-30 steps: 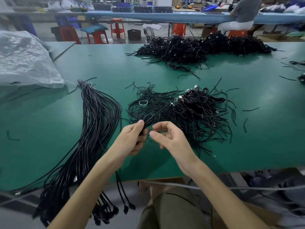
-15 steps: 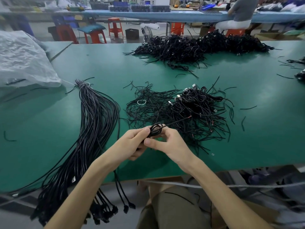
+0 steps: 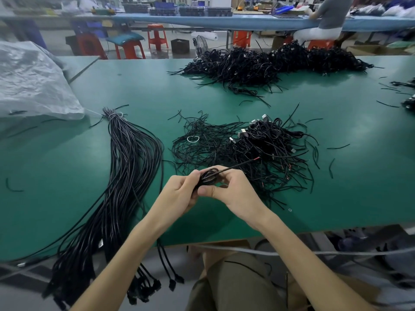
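Note:
A small coil of black cable (image 3: 210,176) sits between my two hands above the green table (image 3: 67,176). My left hand (image 3: 179,196) grips the coil from the left with thumb and curled fingers. My right hand (image 3: 231,189) holds it from the right, thumb under the coil and fingers curled over it. The cable's free end (image 3: 247,162) sticks out up and to the right, with a red tip showing.
A long tied bundle of black cables (image 3: 125,176) lies to the left and hangs over the table's front edge. A loose pile of short cables (image 3: 258,149) lies just behind my hands, a bigger heap (image 3: 269,61) farther back. A plastic sheet (image 3: 29,81) covers the far left.
The cable was stretched out from my left hand a second ago. It is now wound into a small coil, and my right hand has closed onto it beside the left.

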The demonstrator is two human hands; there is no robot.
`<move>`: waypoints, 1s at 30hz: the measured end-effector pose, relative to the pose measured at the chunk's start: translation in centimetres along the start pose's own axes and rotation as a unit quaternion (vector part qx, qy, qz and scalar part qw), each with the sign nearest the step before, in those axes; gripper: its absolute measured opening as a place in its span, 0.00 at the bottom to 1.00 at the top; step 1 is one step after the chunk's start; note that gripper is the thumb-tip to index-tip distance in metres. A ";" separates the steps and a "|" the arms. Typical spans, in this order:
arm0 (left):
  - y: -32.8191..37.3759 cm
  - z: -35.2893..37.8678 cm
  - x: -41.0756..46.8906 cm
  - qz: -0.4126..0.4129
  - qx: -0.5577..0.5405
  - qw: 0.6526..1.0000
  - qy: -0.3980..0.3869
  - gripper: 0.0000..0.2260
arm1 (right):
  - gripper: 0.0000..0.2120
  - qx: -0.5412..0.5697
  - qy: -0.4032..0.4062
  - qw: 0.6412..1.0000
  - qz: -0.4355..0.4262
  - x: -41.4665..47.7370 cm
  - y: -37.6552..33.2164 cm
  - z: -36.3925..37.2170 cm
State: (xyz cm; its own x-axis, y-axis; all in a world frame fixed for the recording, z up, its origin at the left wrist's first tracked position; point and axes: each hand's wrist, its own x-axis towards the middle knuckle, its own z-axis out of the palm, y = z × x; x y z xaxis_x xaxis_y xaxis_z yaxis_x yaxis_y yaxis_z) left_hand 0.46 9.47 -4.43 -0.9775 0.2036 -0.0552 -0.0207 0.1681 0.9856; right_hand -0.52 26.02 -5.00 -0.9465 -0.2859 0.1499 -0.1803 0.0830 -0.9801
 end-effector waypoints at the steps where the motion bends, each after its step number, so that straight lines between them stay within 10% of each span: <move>1: -0.1 0.1 0.0 0.004 0.010 1.000 0.018 0.26 | 0.12 -0.010 0.005 1.000 -0.004 0.0 0.0 0.1; 15: 0.0 1.6 -0.5 -0.133 -0.166 0.975 0.067 0.24 | 0.10 -0.180 0.085 0.977 -0.077 -0.7 -1.1 1.5; 22: 0.3 1.7 -0.3 -0.160 -0.220 0.961 0.047 0.24 | 0.14 -0.511 0.145 0.819 -0.215 -1.7 -1.0 2.1; 27: 0.1 0.9 -0.5 -0.015 0.069 0.997 0.031 0.24 | 0.12 -0.350 0.078 0.930 -0.088 -1.6 -0.7 0.7; 30: 0.2 -0.2 -0.8 0.004 0.039 0.999 -0.022 0.15 | 0.13 -0.340 0.058 0.934 -0.092 -1.9 -1.1 0.4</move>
State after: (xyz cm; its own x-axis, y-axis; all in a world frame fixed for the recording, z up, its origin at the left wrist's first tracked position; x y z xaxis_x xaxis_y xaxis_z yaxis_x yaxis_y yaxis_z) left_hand 1.25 9.14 -4.21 -0.9672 0.2479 -0.0553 0.0059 0.2395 0.9709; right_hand 1.60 26.13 -4.22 -0.8979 -0.2535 0.3598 -0.4344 0.6416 -0.6321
